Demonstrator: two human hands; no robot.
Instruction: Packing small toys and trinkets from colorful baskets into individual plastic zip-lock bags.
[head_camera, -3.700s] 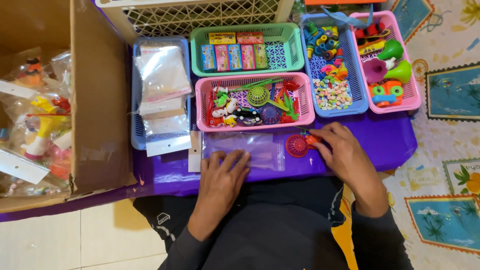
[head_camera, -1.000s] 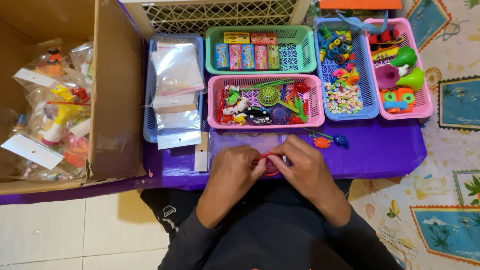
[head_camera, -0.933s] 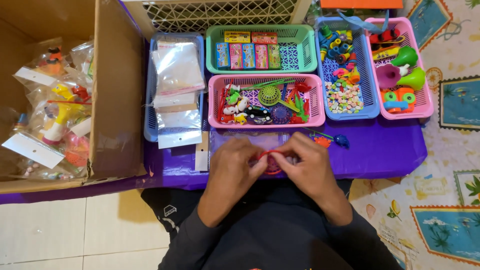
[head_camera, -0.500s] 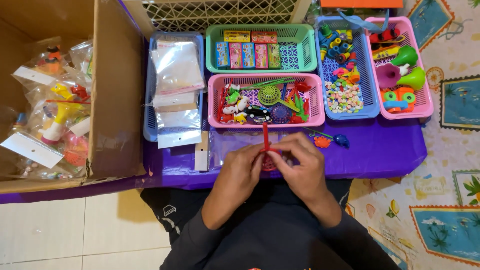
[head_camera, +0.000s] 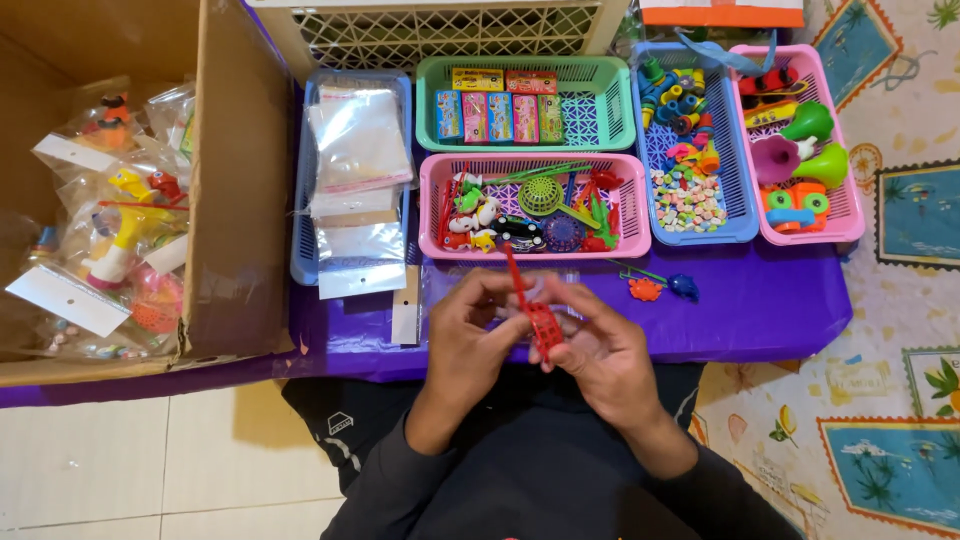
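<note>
My left hand (head_camera: 473, 330) and my right hand (head_camera: 600, 345) meet over the near edge of the purple table (head_camera: 760, 310). Together they pinch a small red plastic toy (head_camera: 535, 315) with a long thin handle that points away from me. Under the hands lies a clear plastic bag (head_camera: 460, 285), mostly hidden. Just beyond sits a pink basket (head_camera: 535, 205) of mixed small toys. An orange and a blue small toy (head_camera: 662, 288) lie on the table to the right of my right hand.
A blue basket (head_camera: 350, 170) holds clear bags at the left. A green basket (head_camera: 525, 100) holds small boxes. A blue basket (head_camera: 690, 150) and a pink basket (head_camera: 800, 140) of toys stand at the right. An open cardboard box (head_camera: 235, 200) with packed toy bags is at far left.
Earlier my hands lay apart on the bag, the right at a red round toy. They came together at the table edge and now hold the red toy, turned so its handle points away.
</note>
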